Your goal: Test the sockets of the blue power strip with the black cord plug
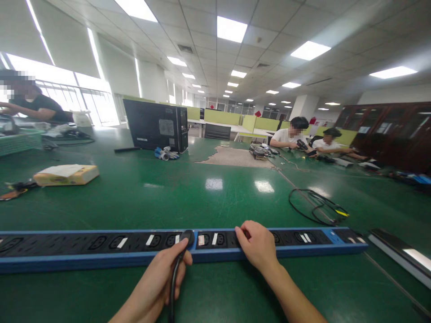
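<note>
A long blue power strip (215, 255) with black sockets and several white stickers lies across the green table. My left hand (171, 269) is closed on a black plug (188, 237) at the strip, left of its middle, with the thumb against the plug. From the plug a black cable (173, 287) runs down past the fingers. Further right, my right hand (257, 242) rests on the strip with curled fingers; whether something is under the fingertips is hidden.
A tissue pack (67, 175) lies at left, with a green basket (23, 141) behind it. A computer case (156, 125) and gloves (166, 153) stand beyond. A coiled black cable (316, 206) and a dark flat device (400, 251) are at right. Several people sit around.
</note>
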Tool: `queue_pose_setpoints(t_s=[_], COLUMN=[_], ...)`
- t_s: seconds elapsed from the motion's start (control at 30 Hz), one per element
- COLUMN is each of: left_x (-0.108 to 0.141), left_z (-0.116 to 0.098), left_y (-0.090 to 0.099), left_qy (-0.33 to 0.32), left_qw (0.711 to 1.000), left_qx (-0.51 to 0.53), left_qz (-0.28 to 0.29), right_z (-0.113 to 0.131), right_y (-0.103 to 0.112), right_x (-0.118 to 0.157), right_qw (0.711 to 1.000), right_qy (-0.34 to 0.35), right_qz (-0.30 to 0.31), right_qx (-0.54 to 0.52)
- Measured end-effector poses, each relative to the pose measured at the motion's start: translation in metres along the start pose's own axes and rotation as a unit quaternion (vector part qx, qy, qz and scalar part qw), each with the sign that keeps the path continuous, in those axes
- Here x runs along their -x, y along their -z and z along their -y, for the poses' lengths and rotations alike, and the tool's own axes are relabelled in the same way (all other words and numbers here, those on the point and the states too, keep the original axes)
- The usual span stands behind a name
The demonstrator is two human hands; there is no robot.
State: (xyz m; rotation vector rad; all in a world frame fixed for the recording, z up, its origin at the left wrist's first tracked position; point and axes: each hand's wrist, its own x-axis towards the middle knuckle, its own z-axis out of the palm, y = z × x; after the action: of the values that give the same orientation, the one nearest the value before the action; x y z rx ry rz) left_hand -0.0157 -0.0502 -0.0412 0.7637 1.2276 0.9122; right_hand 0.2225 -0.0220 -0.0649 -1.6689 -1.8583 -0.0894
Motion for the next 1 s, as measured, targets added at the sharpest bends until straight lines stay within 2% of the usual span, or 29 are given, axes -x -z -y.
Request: queue_pose_setpoints(t_s=[0.3, 0.47, 1.0], left_x=[0.0026, 0.0015, 0.0028], left_z=[0.0034, 0.0038, 0.0024], left_y=[-0.0104, -0.0086, -0.0083], left_qy=[0.010, 0.011, 0.016], left_qw=[1.000, 0.999, 0.999], left_qx=[-0.018, -0.016, -0.019], left_qz=[0.011, 0.033, 0.036], right_z=[-0.0001, 0.0007, 0.0004], right_y=[-0.0007, -0.0012, -0.0014], right_x=[-0.0010, -0.0001, -0.0006], right_qw=[1.000, 1.000, 1.000], right_qy=[-0.007, -0.011, -0.010], right_qz=[-0.001, -0.001, -0.005], right_qx=[0.006, 0.010, 0.001])
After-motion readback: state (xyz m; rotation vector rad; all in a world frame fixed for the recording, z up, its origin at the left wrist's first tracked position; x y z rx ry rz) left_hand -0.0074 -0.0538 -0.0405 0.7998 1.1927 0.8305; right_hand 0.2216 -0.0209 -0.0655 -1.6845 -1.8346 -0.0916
